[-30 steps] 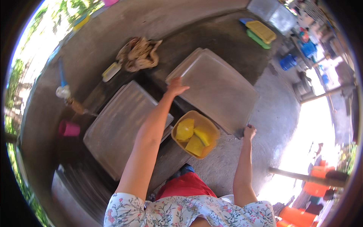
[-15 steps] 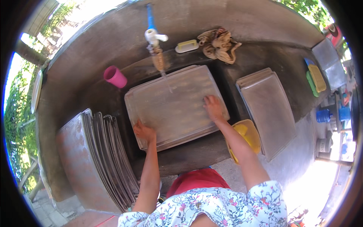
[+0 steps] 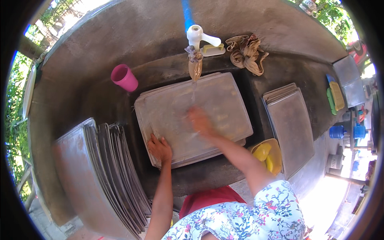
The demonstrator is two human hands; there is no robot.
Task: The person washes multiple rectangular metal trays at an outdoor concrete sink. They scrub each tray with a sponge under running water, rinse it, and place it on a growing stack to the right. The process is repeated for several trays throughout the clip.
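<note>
A stack of flat grey metal trays lies in the dark basin below the tap, its top tray (image 3: 224,106) wet-looking and dull. My left hand (image 3: 160,149) rests on the lower left part of that tray, with its fingers spread and nothing in them. My right hand (image 3: 201,122) is over the middle of the tray, smeared by motion, so its fingers and anything beneath them cannot be made out. A white tap (image 3: 196,36) with a brownish cloth or bag tied on its spout (image 3: 195,69) lets a thin stream of water fall onto the tray.
Many upright metal trays (image 3: 86,172) lean at the left; a smaller stack (image 3: 292,124) lies at the right. Around the basin are a pink cup (image 3: 125,78), a yellow-handled brush (image 3: 213,49), a crumpled brown cloth (image 3: 247,54), a yellow tub (image 3: 274,154) and more brushes (image 3: 335,94).
My right hand has moved left from the tray's right side to its middle. My left hand's fingers now spread on the tray. The view has shifted, and the top tray sits slightly turned.
</note>
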